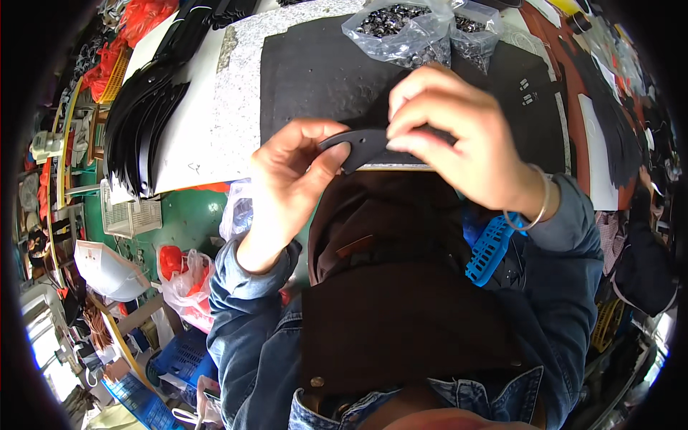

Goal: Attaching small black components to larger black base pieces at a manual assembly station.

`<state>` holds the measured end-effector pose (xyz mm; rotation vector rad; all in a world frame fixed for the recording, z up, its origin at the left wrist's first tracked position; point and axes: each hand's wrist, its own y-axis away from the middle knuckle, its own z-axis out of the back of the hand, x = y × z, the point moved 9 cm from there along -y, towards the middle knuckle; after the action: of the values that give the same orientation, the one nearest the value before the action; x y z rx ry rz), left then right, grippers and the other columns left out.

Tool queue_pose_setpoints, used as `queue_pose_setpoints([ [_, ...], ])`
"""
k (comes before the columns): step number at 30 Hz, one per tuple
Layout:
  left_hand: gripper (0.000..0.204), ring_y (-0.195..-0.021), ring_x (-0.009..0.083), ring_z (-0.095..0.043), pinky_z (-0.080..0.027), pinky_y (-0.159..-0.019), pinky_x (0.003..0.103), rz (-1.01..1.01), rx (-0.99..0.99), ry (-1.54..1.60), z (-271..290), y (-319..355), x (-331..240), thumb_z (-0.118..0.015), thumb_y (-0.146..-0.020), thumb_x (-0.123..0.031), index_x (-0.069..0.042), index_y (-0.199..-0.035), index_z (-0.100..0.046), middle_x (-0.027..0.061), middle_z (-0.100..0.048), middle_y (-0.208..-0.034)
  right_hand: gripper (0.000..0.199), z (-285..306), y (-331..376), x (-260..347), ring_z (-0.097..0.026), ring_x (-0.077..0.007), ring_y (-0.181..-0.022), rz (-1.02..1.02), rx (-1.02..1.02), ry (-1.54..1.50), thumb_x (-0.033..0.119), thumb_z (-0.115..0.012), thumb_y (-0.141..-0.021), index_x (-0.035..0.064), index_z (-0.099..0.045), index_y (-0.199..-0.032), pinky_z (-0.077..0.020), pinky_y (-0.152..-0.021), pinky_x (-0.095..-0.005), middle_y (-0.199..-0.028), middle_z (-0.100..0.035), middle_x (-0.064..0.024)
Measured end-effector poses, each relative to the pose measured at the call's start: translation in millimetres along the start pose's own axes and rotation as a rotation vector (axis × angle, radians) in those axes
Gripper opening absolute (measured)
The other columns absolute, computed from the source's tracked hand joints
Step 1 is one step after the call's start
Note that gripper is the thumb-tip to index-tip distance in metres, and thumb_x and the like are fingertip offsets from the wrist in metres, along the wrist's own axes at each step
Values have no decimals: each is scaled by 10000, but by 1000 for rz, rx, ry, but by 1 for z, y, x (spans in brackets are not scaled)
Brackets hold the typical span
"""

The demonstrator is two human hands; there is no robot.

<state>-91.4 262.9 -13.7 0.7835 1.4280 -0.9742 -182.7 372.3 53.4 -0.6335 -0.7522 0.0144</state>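
Observation:
A curved black strap (367, 141) with small holes is held over the near edge of a black mat (304, 79). My left hand (290, 165) pinches its left end between thumb and fingers. At the strap's other end, my right hand (462, 129) is closed, thumb and fingers pressed together; anything small inside its grip is hidden. Beyond my hands, on the mat, sit a clear plastic bag (398, 51) full of small shiny metal parts and a second such bag (474, 43). Several small metal pieces (527, 92) lie on the mat to the right.
Bundled black straps (147, 118) hang over the left side of the white table (233, 107). On the green floor stand a white basket (132, 215) and a plastic bag (188, 283). A blue plastic basket (491, 251) is beside my lap. More black pieces (609, 122) lie on the right.

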Motion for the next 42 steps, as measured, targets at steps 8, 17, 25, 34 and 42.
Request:
queue_pose_setpoints([
  [8,245,-748,90,-565,-464,-695,217,-91,-22,-72,-6,5,-13,-647,-789,23,31,-1028,-589,50,-626,-873,187,-14,3,0,-525,-230,-865,-18,-116,79,36,-724,-626,13,-575,-737,-447,-728,-329,-935,-548,-94],
  [17,320,-841,170,-584,-458,-750,272,-233,97,-48,-12,6,-19,-723,-694,12,8,-999,-628,97,-624,-942,221,-18,2,28,-530,-232,-847,340,-123,258,99,-736,-590,52,-559,-714,-448,-691,-343,-921,-564,-55],
  [25,162,-701,215,-578,-461,-625,301,-429,17,-363,-7,10,-31,-715,-689,9,-2,-830,-636,78,-628,-768,180,5,-53,-78,-615,-278,-773,-9,130,808,181,-611,-811,15,-620,-881,-469,-685,-379,-835,-635,-141],
  [34,189,-726,199,-560,-472,-630,301,-455,92,-426,-15,13,-29,-735,-659,-8,-23,-820,-637,54,-643,-793,107,-1,-73,-159,-628,-308,-769,-79,323,1107,136,-554,-807,62,-627,-834,-493,-678,-405,-767,-634,-141],
  [42,195,-722,195,-555,-470,-622,297,-477,108,-449,-19,13,-32,-739,-652,-20,-28,-818,-637,50,-638,-781,158,14,-66,-149,-608,-292,-802,-44,179,966,206,-541,-850,71,-614,-884,-493,-697,-396,-837,-625,-109],
])
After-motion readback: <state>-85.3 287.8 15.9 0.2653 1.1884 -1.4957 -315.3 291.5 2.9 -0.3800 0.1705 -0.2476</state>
